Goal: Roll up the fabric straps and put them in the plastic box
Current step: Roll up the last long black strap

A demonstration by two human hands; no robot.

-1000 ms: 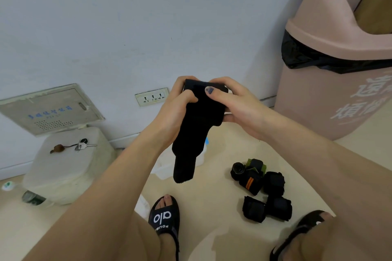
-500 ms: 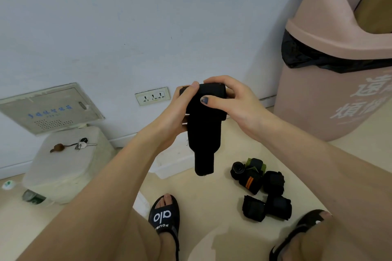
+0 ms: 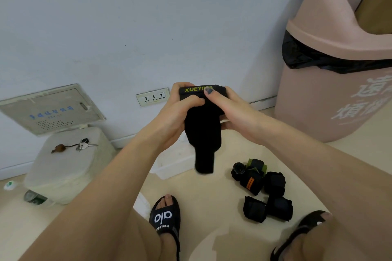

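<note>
A: Why hold the strap (image 3: 202, 133) up like that?
B: So the tail hangs free while rolling, prob. Left hand (image 3: 176, 112) & right hand (image 3: 229, 110) both pinch its top end between them.
A: Box (image 3: 169, 163)?
B: On floor, below hands, behind dangling tail.

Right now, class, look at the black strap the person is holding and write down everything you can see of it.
The black fabric strap looks soft and matte. Its top is rolled, with a band reading "XUEYIN" in yellow letters, the end hidden by a thumb. The left hand and right hand grip that roll from either side, in mid-air in front of the wall. Below, the loose tail hangs down, narrowing to a slimmer end, touching nothing else.
</note>
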